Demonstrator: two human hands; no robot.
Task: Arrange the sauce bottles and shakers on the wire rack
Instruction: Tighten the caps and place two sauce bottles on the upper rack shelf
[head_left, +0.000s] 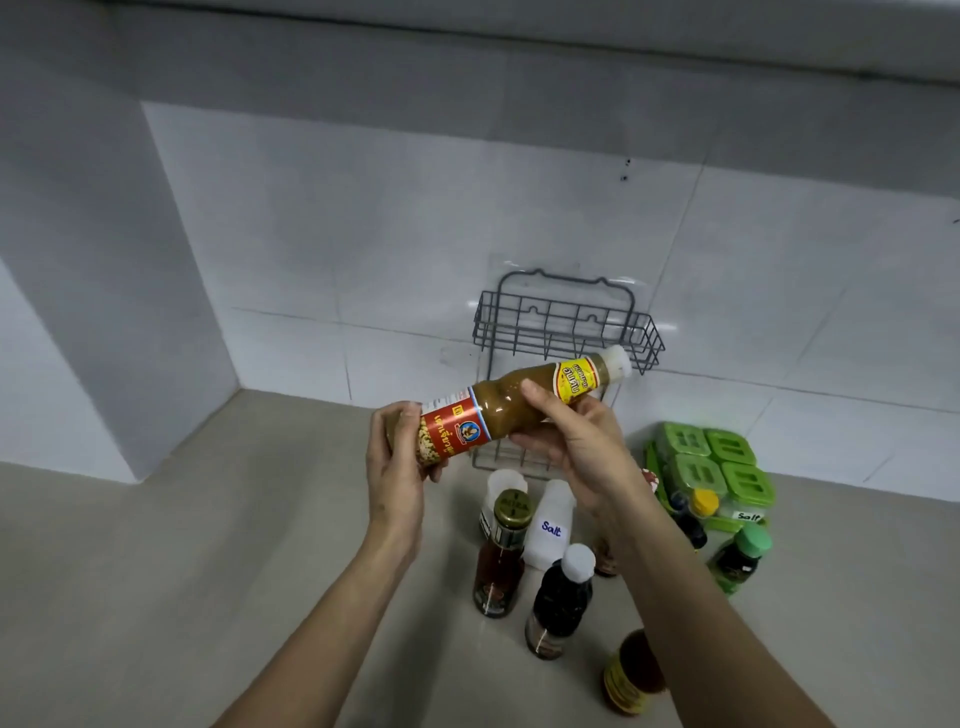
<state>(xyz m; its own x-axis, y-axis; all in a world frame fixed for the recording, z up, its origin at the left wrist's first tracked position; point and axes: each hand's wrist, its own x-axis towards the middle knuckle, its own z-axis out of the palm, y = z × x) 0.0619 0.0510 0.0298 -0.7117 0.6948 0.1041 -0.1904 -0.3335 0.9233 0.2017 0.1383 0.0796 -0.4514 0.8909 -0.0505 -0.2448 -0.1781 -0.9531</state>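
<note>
A brown sauce bottle (498, 402) with a red and yellow label and a white cap lies almost on its side in the air, cap pointing up and right. My left hand (397, 462) grips its base and my right hand (576, 441) holds its neck from below. Behind it a grey wire rack (566, 322) hangs on the tiled wall, its upper basket holding nothing. On the counter below stand a white salt shaker (548, 525), another white shaker (505, 486), a reddish sauce bottle (500, 564), a dark bottle with a white cap (562, 597) and a yellow-labelled bottle (631, 675).
A green-lidded seasoning box set (711, 462) stands at the right by the wall, with a green-capped bottle (743, 558) and a yellow-capped dark bottle (693, 514) in front of it. The beige counter (208, 545) stretches left to a tiled corner column.
</note>
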